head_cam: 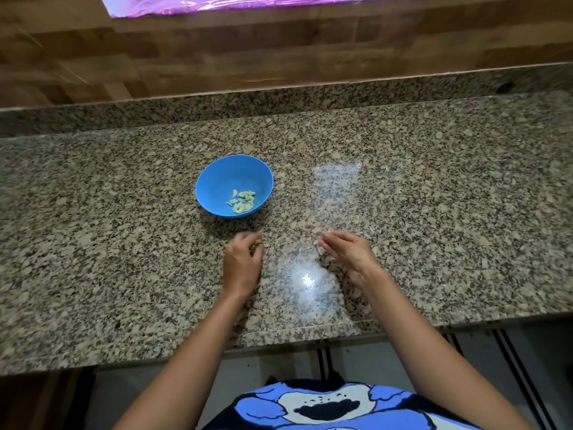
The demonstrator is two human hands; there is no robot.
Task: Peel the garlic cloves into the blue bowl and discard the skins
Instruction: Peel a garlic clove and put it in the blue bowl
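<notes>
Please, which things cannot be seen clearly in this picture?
Left hand, head view: curled fingers hide whether it holds anything.
Pale scrap pinched by right hand: blurred; skin or clove unclear.
Cloves in blue bowl: too small to count.
Purple sheet: cut off by top edge.

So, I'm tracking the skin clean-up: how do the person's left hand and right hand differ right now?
The left hand is curled round brownish garlic scraps; the right hand pinches a pale papery skin. The left hand sits nearer the round blue plastic bowl; the right hand is farther off. Both are low over the speckled granite counter.
</notes>
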